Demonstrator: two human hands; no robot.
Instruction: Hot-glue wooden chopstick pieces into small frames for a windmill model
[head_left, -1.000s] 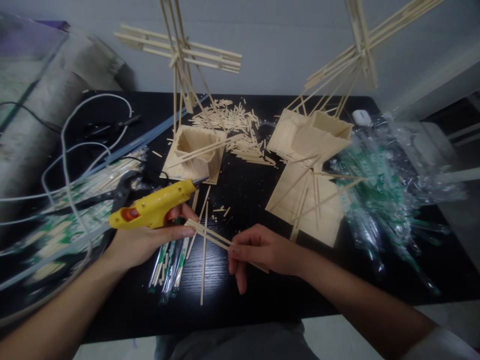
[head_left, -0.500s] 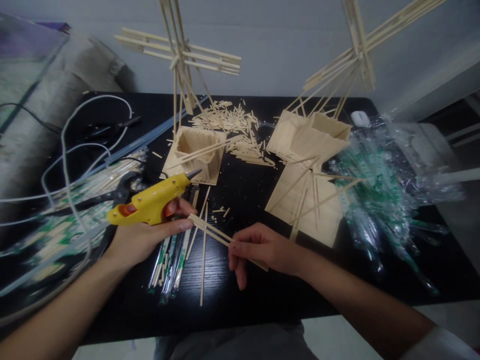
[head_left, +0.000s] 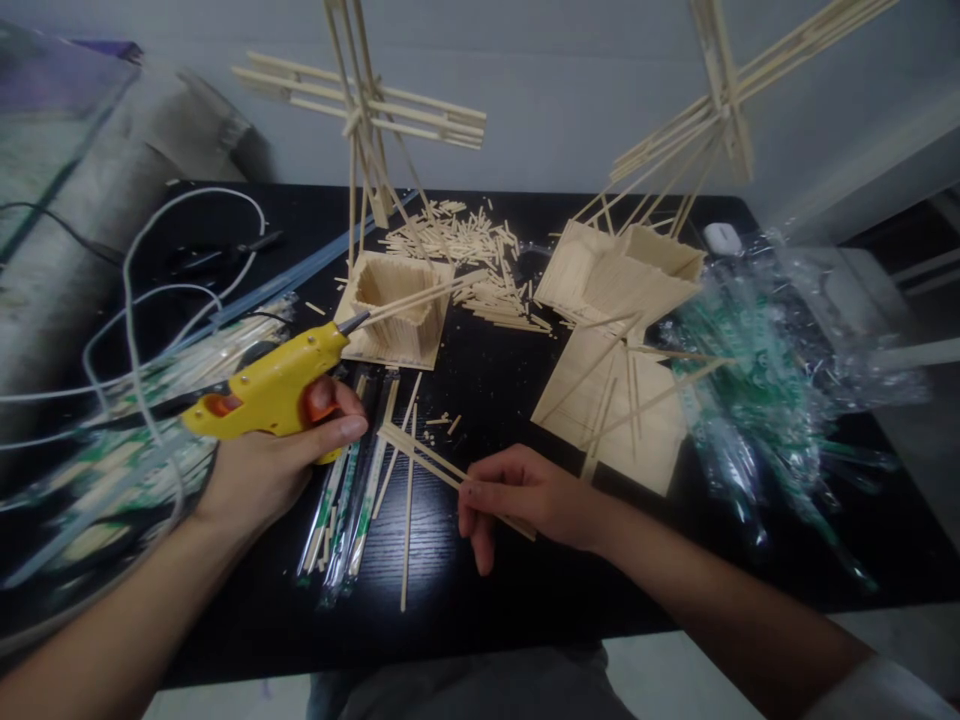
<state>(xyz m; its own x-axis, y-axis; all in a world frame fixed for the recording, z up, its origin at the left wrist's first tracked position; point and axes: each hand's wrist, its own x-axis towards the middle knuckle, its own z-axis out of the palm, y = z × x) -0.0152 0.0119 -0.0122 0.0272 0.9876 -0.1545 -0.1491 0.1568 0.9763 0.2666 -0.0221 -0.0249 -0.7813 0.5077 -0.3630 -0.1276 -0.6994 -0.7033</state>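
Observation:
My left hand (head_left: 277,450) is closed round the handle of a yellow glue gun (head_left: 277,375), its nozzle pointing up and to the right. Between the fingers and thumb of my right hand (head_left: 517,495) are thin wooden sticks (head_left: 424,455), joined at their far left end and slanting over the black table. That joined end is apart from my left hand. Beneath it lie loose sticks (head_left: 406,530) and chopsticks in clear wrappers (head_left: 349,500). Just beyond the nozzle stands a stick-walled box on a square base (head_left: 427,340), with a windmill-like stick frame (head_left: 367,110) rising behind it.
A second stick model (head_left: 645,270) stands at the back right, near a wooden board (head_left: 637,430) bearing sticks. Cut stick pieces (head_left: 457,240) are heaped at the back. Empty plastic wrappers (head_left: 765,370) crowd the right side. A white cable (head_left: 131,320) loops at the left by wrapped chopsticks.
My left hand has drawn back left with the glue gun, and its thumb has come away from the ends of the sticks. My right hand holds them almost still.

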